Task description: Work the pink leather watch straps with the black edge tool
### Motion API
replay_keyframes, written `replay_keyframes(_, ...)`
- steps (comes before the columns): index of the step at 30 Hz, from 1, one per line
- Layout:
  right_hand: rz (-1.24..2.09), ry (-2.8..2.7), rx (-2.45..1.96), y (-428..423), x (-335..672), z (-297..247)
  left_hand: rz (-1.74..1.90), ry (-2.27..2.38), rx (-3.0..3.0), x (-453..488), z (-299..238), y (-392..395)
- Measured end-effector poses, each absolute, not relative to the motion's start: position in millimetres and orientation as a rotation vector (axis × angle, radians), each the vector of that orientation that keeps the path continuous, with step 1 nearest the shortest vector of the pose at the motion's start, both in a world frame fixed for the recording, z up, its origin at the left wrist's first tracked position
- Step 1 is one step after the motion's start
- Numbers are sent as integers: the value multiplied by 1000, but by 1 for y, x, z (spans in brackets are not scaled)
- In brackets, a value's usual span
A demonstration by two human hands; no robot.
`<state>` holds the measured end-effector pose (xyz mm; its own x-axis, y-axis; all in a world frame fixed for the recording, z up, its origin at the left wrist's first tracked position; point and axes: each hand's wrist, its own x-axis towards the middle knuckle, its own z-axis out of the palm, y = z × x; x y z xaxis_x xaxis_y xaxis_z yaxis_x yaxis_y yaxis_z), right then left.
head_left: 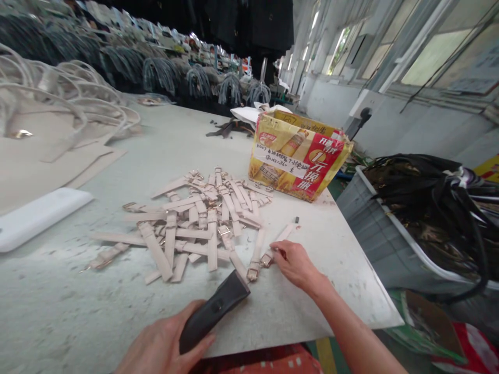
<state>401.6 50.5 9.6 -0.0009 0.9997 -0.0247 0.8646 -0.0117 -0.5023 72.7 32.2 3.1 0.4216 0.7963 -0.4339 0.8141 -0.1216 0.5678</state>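
Head view, looking down over a work table point(319, 306). Right hand point(295, 264) lies on the tabletop, fingers curled, fingertips pinching the buckle end of a pale strap point(277, 241) that runs away from the hand, up and to its right. The strap is flat, narrow, beige-pink, with a small metal buckle at the near end; a dark bit lies just past its far tip. Left hand point(163, 345), near the bottom edge, is closed around a dark grey handheld tool point(213, 310), whose blunt tip points up toward the right hand and stops just short of another buckled strap.

Just left of the right hand and beyond it: a loose heap of straps point(195, 223) of the same kind, crisscrossed, many with buckles.

Table surface is off-white, scuffed and dusty. Beyond the heap, a yellow-and-red cardboard box point(300, 156) with a handwritten label. Right of the right hand, off the table edge, a grey bin point(374, 228) of dark straps. Far left, pale bags with looped handles point(62, 98). Windows line the right wall.
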Motion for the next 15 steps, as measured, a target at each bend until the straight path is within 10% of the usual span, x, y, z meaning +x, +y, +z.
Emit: replay_keyframes(15,596,-1960,-1750,31,406,-6,-17,1377,1942,77,12,12)
